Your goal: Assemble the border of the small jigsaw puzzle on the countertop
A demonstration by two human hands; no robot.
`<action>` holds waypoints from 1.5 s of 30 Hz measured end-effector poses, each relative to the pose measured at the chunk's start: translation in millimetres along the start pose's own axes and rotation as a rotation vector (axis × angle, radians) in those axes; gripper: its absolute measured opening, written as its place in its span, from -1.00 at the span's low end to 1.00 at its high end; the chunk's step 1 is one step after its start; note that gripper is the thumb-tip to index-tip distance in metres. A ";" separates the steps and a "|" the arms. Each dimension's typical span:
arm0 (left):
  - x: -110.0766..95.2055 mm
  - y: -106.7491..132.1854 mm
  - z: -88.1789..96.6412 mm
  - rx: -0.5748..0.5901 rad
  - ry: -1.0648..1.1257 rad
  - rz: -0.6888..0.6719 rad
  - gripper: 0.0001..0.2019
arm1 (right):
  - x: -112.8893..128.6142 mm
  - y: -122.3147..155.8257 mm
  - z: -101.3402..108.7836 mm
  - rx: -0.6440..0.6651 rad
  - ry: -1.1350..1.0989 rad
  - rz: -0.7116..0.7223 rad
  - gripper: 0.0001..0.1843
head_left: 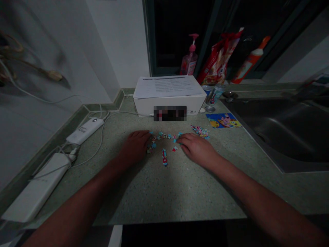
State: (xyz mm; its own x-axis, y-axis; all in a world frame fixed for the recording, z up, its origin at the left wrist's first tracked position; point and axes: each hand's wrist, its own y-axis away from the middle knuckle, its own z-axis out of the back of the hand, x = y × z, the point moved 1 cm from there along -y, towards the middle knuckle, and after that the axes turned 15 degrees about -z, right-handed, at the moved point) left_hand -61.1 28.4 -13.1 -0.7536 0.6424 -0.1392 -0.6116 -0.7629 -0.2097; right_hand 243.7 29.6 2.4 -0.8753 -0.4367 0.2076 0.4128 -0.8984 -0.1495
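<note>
Small jigsaw puzzle pieces form a joined strip (164, 136) across the counter, its left end bending toward me. My left hand (136, 145) lies palm down at that left end, fingers flat, fingertips touching the border pieces. At the strip's right end, my right hand (196, 148) rests with fingers stretched out and the thumb apart, its fingertips against light-blue pieces. What lies under the fingertips is hidden. Nearer me is a short upright strip of red and blue joined pieces (165, 157). One loose red-and-white piece (175, 149) sits near my right thumb.
A heap of loose pieces (200, 131) lies beyond my right hand, near a colourful cartoon picture card (223, 120). Behind stands a white box (144, 105) with papers on top. A sink (295, 137) is at right; white power strips and cables (86, 131) at left.
</note>
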 end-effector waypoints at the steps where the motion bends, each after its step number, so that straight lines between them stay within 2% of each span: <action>1: 1.7 0.6 0.2 -0.009 0.000 0.007 -0.58 | 0.0 0.0 0.5 -0.001 0.002 -0.011 -0.70; 8: 12.6 1.8 5.8 -0.013 0.029 0.067 -0.60 | 1.0 0.5 3.2 0.010 0.032 -0.078 -0.65; 16: 15.2 6.3 9.0 -0.061 0.043 0.043 -0.67 | -1.2 1.0 -0.2 -0.015 0.028 -0.069 -0.64; 23: 12.6 7.7 28.2 0.083 0.079 0.200 -0.66 | -1.0 1.0 -1.0 -0.021 0.050 -0.054 -0.64; 27: 9.1 7.3 31.3 0.115 0.077 0.199 -0.62 | 0.0 0.7 -0.5 -0.019 0.054 -0.055 -0.64; 36: 9.0 7.9 31.1 0.111 0.034 0.156 -0.59 | 0.4 1.5 -1.2 -0.001 0.065 -0.052 -0.62; 45: 7.6 6.9 31.3 0.111 0.019 0.179 -0.61 | -0.2 2.1 -0.9 -0.008 0.059 -0.065 -0.59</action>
State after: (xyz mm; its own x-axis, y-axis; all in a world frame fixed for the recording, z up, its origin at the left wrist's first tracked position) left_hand -78.6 25.7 14.7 -0.8488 0.4962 -0.1827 -0.4918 -0.8677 -0.0718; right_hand 244.5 27.9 1.2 -0.9137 -0.3737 0.1595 0.3527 -0.9244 -0.1454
